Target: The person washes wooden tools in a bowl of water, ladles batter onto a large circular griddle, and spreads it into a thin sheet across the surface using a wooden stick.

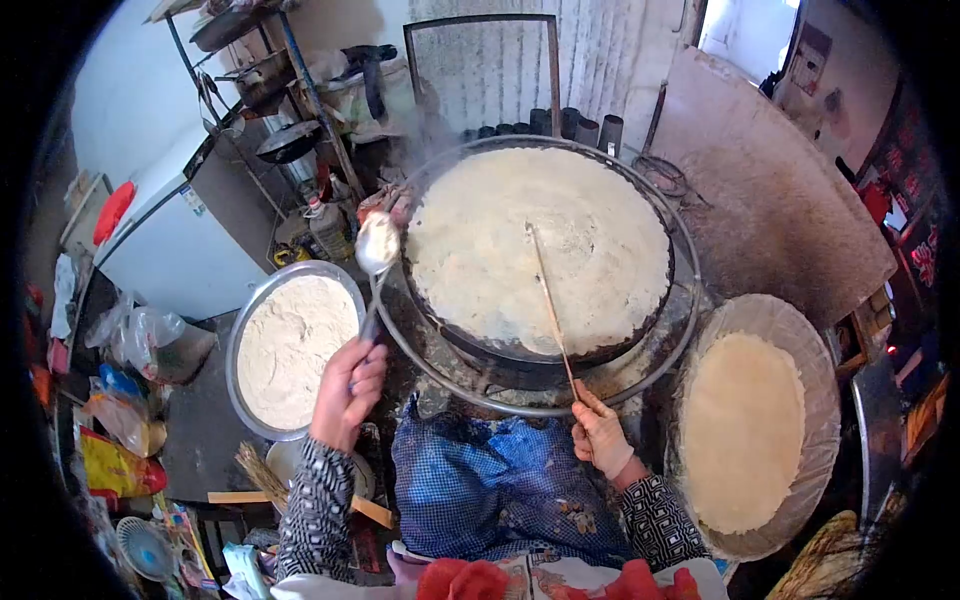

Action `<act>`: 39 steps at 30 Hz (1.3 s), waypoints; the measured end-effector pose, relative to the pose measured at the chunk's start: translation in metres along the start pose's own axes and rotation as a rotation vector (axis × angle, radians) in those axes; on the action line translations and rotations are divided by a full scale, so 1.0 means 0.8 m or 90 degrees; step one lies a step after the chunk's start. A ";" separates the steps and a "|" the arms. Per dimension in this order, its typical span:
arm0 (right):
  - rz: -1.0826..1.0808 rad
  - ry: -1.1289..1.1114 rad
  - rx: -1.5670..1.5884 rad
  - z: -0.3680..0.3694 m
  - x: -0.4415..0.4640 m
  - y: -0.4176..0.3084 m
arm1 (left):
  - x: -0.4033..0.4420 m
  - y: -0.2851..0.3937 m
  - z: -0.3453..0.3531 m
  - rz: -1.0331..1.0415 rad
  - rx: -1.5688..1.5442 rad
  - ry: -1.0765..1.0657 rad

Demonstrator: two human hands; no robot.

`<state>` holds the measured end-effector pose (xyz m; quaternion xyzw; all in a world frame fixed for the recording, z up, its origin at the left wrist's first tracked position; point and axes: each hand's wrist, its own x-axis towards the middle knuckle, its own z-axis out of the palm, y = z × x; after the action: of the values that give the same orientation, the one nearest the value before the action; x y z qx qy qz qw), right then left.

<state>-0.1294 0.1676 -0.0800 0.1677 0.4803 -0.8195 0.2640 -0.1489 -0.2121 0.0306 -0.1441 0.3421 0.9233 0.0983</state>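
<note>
My left hand [350, 392] is closed round the handle of a metal ladle [377, 243], whose bowl carries pale batter and is raised at the left rim of the griddle. In my right hand [600, 432] is a thin wooden stick [552, 310]; its far end rests on the pale batter layer [490, 225] that covers the large round griddle [520, 364]. A metal ring [690, 330] surrounds the griddle. Left of it stands a metal basin [235, 375] holding pale batter or dough [295, 350].
At the right, a lined basket [817, 440] holds a flat pale sheet [745, 430]. A large board [770, 190] leans behind it. A white cabinet [165, 250] and a rack with pans [288, 142] stand at the left. Steam rises near the griddle's left edge.
</note>
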 end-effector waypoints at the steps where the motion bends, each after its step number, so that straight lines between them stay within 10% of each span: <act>1: 0.024 -0.056 0.059 -0.010 0.001 -0.003 | -0.018 0.002 -0.016 0.019 0.025 0.047; 6: -0.134 0.086 -0.183 -0.033 -0.030 -0.062 | -0.084 0.006 -0.177 0.022 0.060 0.184; 10: -0.338 0.396 -0.996 -0.176 0.059 -0.100 | -0.102 -0.004 -0.310 -0.066 0.213 0.354; 13: -0.432 0.450 -0.892 -0.189 0.113 -0.127 | -0.108 -0.024 -0.389 -0.128 0.426 0.412; 16: -0.159 0.300 -0.439 -0.097 0.102 -0.123 | -0.084 -0.053 -0.389 0.222 1.376 0.454; 20: -0.144 0.129 -0.466 -0.026 0.090 -0.060 | 0.016 -0.039 -0.245 0.572 1.287 0.240; 28: -0.028 -0.030 -0.193 0.086 0.078 0.029 | 0.177 -0.030 -0.186 0.608 1.581 -0.021; 32: -0.228 0.070 -0.227 0.020 0.042 -0.055 | 0.157 -0.036 -0.149 0.369 1.547 -0.218; 39: -0.061 0.179 -0.267 -0.063 0.043 -0.083 | 0.115 -0.173 -0.119 0.464 1.356 -0.130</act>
<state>-0.1956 0.2290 -0.0766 0.1981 0.6794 -0.6821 0.1845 -0.1775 -0.1640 -0.1528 0.1975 0.9668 0.1426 -0.0768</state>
